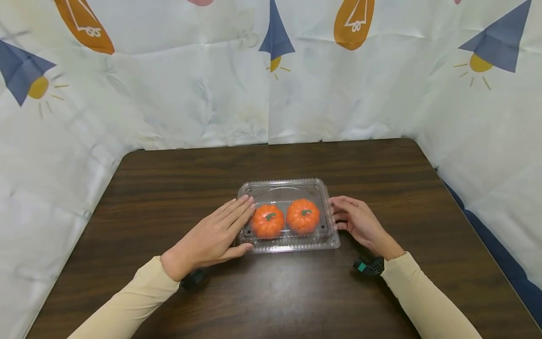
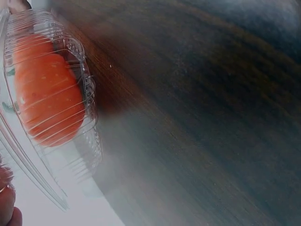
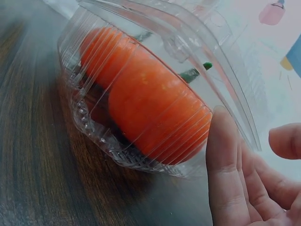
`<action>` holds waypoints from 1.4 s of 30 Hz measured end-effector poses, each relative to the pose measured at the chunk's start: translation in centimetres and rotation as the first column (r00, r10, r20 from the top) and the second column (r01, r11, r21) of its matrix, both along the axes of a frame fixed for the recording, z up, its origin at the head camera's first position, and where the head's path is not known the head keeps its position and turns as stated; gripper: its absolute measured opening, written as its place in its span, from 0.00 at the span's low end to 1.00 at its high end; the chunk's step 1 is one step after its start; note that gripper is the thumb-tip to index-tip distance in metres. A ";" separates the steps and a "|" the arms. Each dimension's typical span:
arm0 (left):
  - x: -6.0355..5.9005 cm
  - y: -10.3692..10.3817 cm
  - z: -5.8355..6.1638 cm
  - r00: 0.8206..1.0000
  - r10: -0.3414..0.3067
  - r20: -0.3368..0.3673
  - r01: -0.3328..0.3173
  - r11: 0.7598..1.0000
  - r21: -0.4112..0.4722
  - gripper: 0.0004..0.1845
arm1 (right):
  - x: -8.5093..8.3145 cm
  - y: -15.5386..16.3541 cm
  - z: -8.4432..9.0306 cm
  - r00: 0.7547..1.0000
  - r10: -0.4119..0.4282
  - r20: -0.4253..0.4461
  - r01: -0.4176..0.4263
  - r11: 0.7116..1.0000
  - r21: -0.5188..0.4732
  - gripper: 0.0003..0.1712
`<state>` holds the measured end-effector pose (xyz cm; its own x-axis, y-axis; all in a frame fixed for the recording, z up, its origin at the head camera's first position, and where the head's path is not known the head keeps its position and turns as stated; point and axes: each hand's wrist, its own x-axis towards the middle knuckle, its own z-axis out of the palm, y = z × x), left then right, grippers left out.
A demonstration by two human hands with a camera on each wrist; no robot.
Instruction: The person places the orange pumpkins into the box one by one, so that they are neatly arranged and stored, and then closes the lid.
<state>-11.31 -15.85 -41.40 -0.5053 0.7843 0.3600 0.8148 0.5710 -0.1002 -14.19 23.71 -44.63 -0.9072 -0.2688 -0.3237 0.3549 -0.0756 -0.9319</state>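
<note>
A clear plastic clamshell container rests on the table, its lid over two small orange pumpkins with green stems. One pumpkin sits on the left inside it, the other pumpkin on the right. My left hand lies with straight fingers against the container's left edge, the thumb at the near corner. At the right side, the fingers of my right hand touch the wall below the rim. In the right wrist view the thumb stands apart from the plastic. Whether the lid is fully pressed down I cannot tell.
The dark wood-grain table extends around the container. Behind it and at both sides hangs a white printed cloth. Dark blue fabric shows beyond the right table edge. A black wrist device is on the right wrist.
</note>
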 end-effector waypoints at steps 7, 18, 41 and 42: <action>-0.1 0.0 -0.1 1.000 0.003 0.003 -0.003 1.000 0.000 0.45 | 0.5 0.3 0.6 0.999 0.036 0.008 -0.037 0.994 0.106 0.18; 0.0 -0.2 0.1 1.000 0.012 -0.010 -0.012 1.000 -0.003 0.46 | 3.1 1.7 1.6 0.943 0.332 -0.001 -0.327 0.932 0.156 0.13; 0.0 -0.8 0.5 0.995 0.087 0.046 -0.087 0.996 -0.003 0.49 | 3.0 1.4 0.8 0.884 0.467 -0.032 -0.463 0.882 0.087 0.22; 0.0 -0.9 0.6 0.993 0.098 0.062 -0.099 0.995 0.009 0.49 | 3.0 1.3 0.8 0.885 0.464 -0.035 -0.459 0.884 0.090 0.22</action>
<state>-11.33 -16.78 -40.77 -0.6014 0.7254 0.3349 0.7590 0.6496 -0.0440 -11.16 25.01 -43.86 -0.7031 -0.6379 -0.3143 0.2810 0.1567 -0.9468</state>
